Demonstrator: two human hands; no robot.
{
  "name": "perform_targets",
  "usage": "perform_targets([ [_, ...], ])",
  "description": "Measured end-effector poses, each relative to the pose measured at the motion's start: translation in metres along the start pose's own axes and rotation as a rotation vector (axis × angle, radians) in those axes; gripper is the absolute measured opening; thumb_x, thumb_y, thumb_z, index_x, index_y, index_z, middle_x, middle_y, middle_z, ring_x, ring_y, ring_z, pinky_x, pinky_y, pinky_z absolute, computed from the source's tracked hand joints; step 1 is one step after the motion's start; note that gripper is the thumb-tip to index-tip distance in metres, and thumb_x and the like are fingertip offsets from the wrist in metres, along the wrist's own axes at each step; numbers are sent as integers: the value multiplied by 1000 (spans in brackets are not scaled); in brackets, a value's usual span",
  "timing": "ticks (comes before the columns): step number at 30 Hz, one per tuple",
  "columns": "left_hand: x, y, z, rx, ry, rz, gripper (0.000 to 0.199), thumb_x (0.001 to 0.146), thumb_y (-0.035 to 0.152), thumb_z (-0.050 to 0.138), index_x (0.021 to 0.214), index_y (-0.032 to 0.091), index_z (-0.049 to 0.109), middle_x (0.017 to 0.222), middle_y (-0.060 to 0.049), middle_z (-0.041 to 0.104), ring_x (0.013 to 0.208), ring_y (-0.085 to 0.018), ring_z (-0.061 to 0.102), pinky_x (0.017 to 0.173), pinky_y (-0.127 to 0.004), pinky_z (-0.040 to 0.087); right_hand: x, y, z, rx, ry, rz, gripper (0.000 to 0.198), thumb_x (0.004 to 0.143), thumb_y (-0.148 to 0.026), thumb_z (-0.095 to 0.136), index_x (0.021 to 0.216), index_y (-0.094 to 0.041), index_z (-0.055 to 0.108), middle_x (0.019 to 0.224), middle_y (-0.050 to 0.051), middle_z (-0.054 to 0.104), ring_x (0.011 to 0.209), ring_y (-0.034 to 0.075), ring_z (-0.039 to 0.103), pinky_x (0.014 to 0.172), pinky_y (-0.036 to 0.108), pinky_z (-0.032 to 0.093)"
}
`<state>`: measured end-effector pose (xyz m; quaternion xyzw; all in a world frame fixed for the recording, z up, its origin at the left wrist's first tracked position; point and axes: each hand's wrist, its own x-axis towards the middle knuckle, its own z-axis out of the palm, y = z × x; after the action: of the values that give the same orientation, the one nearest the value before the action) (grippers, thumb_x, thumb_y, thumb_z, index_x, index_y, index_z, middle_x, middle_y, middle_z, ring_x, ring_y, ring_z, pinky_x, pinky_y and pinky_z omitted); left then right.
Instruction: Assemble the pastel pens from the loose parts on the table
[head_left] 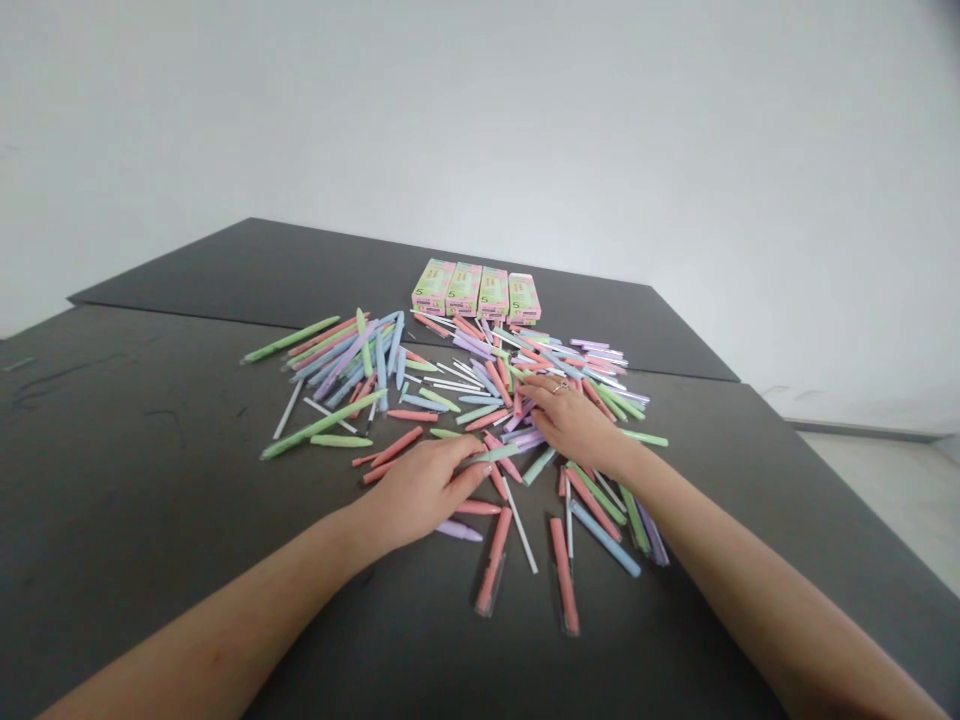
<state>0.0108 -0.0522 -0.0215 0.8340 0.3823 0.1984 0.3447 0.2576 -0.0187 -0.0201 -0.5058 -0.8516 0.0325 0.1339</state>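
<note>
My left hand (420,492) is closed on a pale green pen barrel (493,454), pinched between thumb and fingers at the near side of a loose pile of pen parts. My right hand (571,418), wearing a ring, reaches into the middle of the pile. Its fingers are stretched out and touch the parts there, with thumb and fingertips apart. Around both hands lie pastel barrels and caps in red, green, blue and purple, with thin white refills (520,525) among them. Two red pen pieces, one a red barrel (564,575), lie nearest me.
Several pink and green boxes (478,290) marked 5 stand in a row behind the pile. A heap of longer pen barrels (345,355) lies at the left. Everything rests on a dark table (150,430), with a pale wall (480,120) behind it.
</note>
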Motion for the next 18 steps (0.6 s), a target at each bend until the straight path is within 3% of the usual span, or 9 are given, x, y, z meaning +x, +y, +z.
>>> perform_targets([
  [4, 0, 1, 0, -23, 13, 5, 23, 93, 30, 45, 95, 19, 65, 94, -5, 68, 87, -18, 61, 72, -25, 43, -3, -1, -5, 33, -16, -29, 47, 81, -5, 43, 124, -13, 61, 129, 13, 60, 125, 25, 51, 110, 45, 36],
  [9, 0, 2, -1, -99, 23, -39, 28, 94, 38, 44, 88, 18, 63, 74, 0, 63, 69, -15, 57, 60, -23, 38, 6, -2, -21, 168, 31, 23, 44, 82, -2, 39, 116, -14, 65, 123, 11, 65, 114, 23, 59, 101, 39, 44],
  [14, 0, -1, 0, -151, 30, -80, 25, 91, 37, 47, 93, 18, 64, 71, 1, 62, 67, -15, 58, 59, -23, 39, 34, -14, -32, 257, 47, 85, 35, 82, -6, 48, 106, -18, 71, 109, 7, 71, 97, 21, 66, 87, 36, 48],
  [18, -1, 0, 4, -175, 40, -47, 22, 88, 34, 51, 93, 20, 66, 81, -1, 67, 74, -17, 61, 67, -24, 43, 68, -35, -27, 311, -29, -18, 28, 81, -7, 53, 97, -17, 74, 95, 5, 74, 86, 18, 66, 81, 31, 48],
])
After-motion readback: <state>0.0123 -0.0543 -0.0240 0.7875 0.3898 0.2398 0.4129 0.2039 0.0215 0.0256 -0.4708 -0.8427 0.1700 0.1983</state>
